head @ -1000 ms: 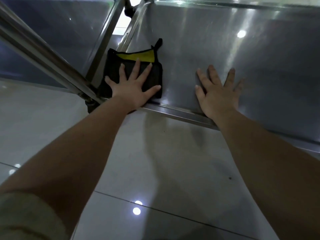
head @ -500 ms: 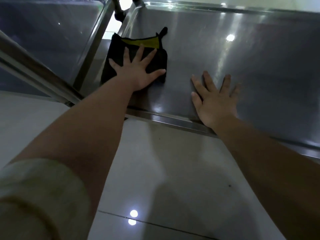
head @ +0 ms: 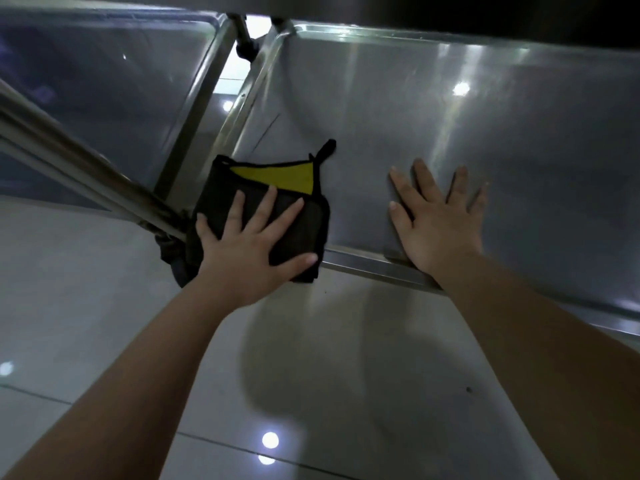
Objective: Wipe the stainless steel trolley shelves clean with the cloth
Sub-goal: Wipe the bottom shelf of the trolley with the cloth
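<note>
While left hand (head: 247,252) flattens cloth (head: 277,206), right hand (head: 438,223) splays on shelf (head: 519,140).

Dim, soft wide-angle view; ceiling-light glare on steel shelf (head: 450,109).

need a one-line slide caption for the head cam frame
Left hand presses a folded black-and-yellow cloth onto the steel trolley shelf at its near corner; right hand rests flat alongside.
</note>
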The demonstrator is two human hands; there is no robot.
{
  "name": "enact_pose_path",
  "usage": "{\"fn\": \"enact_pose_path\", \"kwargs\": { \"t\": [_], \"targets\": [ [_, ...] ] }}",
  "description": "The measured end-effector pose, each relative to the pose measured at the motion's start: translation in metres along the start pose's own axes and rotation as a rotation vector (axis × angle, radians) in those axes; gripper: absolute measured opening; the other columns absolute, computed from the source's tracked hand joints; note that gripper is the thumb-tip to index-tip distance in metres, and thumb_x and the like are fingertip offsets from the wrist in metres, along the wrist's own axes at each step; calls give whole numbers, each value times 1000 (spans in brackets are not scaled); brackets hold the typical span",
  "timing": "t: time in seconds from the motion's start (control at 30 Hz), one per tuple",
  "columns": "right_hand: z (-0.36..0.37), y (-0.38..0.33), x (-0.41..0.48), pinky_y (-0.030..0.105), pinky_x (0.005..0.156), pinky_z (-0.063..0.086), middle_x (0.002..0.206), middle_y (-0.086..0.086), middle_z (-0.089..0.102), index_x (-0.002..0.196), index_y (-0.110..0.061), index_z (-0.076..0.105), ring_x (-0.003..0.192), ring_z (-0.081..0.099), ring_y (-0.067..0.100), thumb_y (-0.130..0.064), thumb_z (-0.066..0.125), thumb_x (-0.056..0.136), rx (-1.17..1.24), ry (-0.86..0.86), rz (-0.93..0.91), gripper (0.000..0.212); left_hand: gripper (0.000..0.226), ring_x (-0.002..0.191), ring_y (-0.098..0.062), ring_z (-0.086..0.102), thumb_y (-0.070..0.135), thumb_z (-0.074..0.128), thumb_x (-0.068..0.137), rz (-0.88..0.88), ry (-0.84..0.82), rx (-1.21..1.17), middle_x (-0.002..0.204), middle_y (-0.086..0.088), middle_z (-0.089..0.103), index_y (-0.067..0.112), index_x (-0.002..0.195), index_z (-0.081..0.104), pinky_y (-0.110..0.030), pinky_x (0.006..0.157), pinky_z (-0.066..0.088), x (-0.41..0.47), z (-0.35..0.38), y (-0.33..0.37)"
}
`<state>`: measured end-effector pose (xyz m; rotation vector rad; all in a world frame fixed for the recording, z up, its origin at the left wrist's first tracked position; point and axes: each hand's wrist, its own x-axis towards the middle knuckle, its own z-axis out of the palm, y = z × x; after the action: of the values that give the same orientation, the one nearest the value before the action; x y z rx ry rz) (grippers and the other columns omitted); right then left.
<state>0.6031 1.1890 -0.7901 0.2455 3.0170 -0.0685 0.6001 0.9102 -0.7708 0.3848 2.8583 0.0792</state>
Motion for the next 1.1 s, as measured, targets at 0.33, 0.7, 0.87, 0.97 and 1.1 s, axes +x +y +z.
{"fn": "enact_pose_path", "kwargs": {
  "t": [0.33,0.7,0.87,0.97,1.1],
  "targets": [
    [0,-3,-2,69,112,-6,163,-14,-10,150,-50,-10,146,-11,45,-59,3,96,-9,10,-2,56,81,149,-31,-14,94,13,71,-26,24,-27,163,16,-10,63,144,-3,-76,105,-9,146,-36,15],
    [0,-7,1,71,108,-11,163,-12,-10,147,-53,-12,145,-12,48,-59,3,95,2,19,-7,54,81,149,-33,-15,91,23,76,87,16,-45,164,14,-7,59,148,4,-78,102,-12,200,-52,75],
    [2,-1,0,70,110,-9,164,-12,-7,147,-54,-10,146,-10,45,-61,5,95,19,37,-18,54,80,149,-33,-15,91,20,75,192,29,-2,164,15,-7,61,146,3,-77,101,-13,194,-39,109],
    [2,1,1,69,111,-10,163,-14,-7,147,-55,-8,147,-10,44,-62,5,95,37,35,-16,54,82,150,-30,-13,94,17,70,151,43,4,163,18,-5,64,144,3,-77,103,-10,199,-42,72],
    [5,-2,2,69,110,-9,163,-14,-7,147,-55,-9,146,-11,45,-61,5,96,47,52,-11,53,82,150,-31,-9,95,13,69,-35,62,-7,164,17,-3,64,144,2,-76,104,-9,204,-50,7]
  ]
}}
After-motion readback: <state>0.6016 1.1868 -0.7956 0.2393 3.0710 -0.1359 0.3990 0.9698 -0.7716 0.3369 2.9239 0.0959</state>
